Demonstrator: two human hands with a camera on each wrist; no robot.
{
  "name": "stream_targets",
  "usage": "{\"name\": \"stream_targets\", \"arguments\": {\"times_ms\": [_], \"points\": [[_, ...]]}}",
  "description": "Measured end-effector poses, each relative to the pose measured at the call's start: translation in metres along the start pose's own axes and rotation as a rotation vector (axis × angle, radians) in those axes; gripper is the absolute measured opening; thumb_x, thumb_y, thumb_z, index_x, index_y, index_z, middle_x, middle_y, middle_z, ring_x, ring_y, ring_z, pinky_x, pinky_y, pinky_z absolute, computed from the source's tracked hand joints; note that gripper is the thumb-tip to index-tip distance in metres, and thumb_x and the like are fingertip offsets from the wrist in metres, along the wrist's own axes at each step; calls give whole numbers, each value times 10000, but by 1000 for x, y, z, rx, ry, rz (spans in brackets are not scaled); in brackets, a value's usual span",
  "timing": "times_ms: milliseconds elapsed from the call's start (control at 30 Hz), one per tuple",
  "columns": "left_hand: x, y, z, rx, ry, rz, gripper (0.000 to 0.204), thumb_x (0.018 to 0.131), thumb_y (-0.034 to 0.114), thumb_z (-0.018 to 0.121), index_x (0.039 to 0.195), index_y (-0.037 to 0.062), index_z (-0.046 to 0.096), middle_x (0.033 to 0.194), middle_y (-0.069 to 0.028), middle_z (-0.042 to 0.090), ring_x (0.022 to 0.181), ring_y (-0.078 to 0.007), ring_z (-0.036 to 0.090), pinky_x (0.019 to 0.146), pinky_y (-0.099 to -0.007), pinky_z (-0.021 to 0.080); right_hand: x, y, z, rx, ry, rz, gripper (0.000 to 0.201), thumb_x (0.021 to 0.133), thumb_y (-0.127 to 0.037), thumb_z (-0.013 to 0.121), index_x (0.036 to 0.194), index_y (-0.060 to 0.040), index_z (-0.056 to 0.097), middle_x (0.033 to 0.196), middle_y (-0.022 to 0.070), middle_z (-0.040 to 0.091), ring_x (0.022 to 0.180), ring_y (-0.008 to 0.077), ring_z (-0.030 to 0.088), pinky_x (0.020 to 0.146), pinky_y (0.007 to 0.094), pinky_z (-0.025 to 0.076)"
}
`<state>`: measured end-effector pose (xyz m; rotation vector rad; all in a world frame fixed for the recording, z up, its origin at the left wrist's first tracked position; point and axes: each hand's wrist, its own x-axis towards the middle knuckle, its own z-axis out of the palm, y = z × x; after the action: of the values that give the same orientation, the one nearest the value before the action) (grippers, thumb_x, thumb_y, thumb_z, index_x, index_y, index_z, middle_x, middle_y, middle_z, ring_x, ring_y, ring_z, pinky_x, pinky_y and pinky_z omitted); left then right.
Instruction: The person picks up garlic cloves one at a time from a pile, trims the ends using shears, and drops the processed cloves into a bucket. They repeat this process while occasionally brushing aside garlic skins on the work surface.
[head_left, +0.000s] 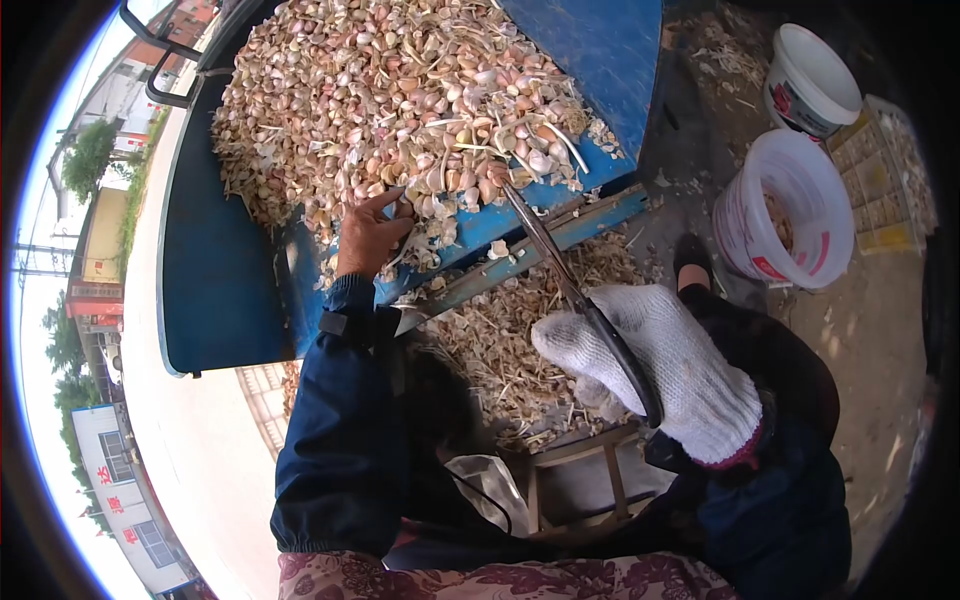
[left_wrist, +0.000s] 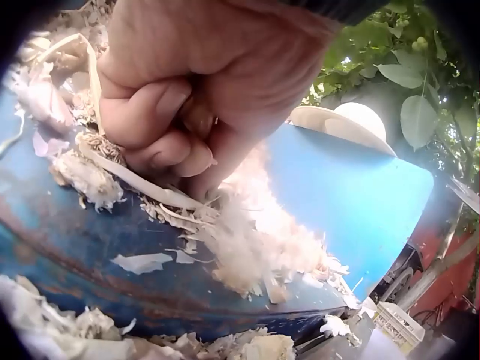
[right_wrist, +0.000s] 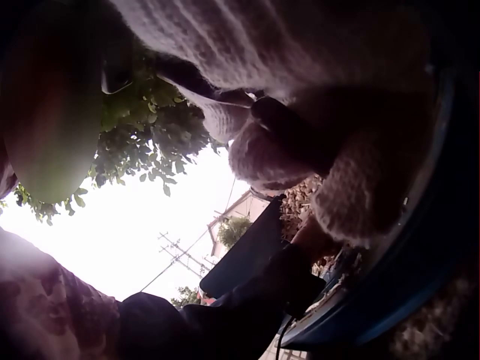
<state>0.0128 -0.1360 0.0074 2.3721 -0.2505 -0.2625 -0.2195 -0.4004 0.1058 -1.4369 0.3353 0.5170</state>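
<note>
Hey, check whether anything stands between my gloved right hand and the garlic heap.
Yes: in the head view, a worn blue rail lies between the right hand and the garlic heap. The long tool that hand grips crosses the rail, its tip appearing to reach the heap's near edge.

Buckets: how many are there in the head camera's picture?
2: a white bucket at the upper right, and a second bucket just below it in the picture. Others may be hidden.
</note>
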Motion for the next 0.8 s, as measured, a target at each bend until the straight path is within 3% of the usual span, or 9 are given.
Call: {"name": "stream_targets", "arguments": {"times_ms": [200, 367, 467, 567, 633, 800], "points": [[8, 10, -3, -96, -85, -73, 422, 705, 92, 753, 1105, -15, 673, 556, -10, 553, 433, -55, 494, 394, -223, 364, 2, -2, -1, -104, 26, 14, 424, 837, -422, 720, 844, -12, 613, 606, 12, 561, 498, 68, 526, 440, 207, 411], [10, -1, 6, -225, -10, -74, 149, 725, 33, 738, 847, -27, 680, 581, -14, 589, 444, -57, 502, 392, -208, 366, 6, -3, 3, -104, 27, -4, 425, 837, -426, 718, 755, -33, 581, 561, 0, 533, 468, 64, 507, 425, 213, 408], [2, -5, 4, -316, -13, -87, 103, 730, 28, 734, 791, -16, 664, 590, -5, 593, 451, -58, 505, 391, -211, 371, 9, -1, 7, -187, 50, -22, 416, 842, -412, 717, 720, -42, 570, 536, -9, 507, 445, 66, 482, 415, 220, 389], [-5, -8, 6, -275, 91, -58, 148, 732, 18, 715, 868, -37, 691, 590, -15, 593, 465, -66, 519, 405, -214, 399, 21, 20, 10, -188, 59, -157, 401, 849, -391, 713, 711, -42, 572, 535, -9, 500, 442, 72, 472, 411, 229, 367], [-8, -6, 5, -203, 186, 1, 205, 740, 25, 694, 934, -40, 708, 616, -26, 612, 491, -75, 540, 427, -225, 439, 22, 16, 13, -204, 77, -159, 397, 851, -384, 711, 710, -41, 570, 535, -6, 499, 446, 74, 473, 412, 231, 360], [-13, 14, 1, -322, 198, -18, 169, 743, 54, 688, 886, -31, 716, 639, -30, 631, 515, -71, 549, 453, -217, 439, 12, -4, 8, -255, 106, -68, 380, 864, -369, 697, 749, -25, 586, 560, 2, 508, 465, 76, 484, 429, 227, 370]]}}
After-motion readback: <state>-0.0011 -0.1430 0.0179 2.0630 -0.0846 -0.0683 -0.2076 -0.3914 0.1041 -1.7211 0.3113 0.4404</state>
